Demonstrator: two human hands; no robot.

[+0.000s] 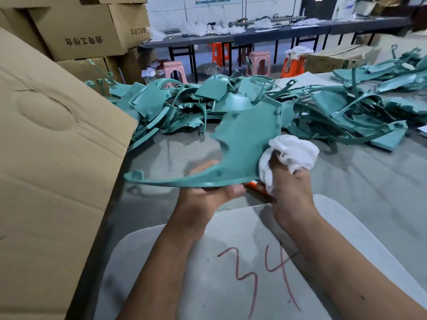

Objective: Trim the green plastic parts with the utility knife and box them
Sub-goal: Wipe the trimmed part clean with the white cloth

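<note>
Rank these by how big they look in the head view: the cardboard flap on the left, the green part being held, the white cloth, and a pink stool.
1. cardboard flap, though nearness inflates it
2. green part
3. white cloth
4. pink stool, far off

Stacked cardboard boxes (pixel 78 31) left, long dark table (pixel 254 34) behind, plastic stools (pixel 175 70) beneath
</note>
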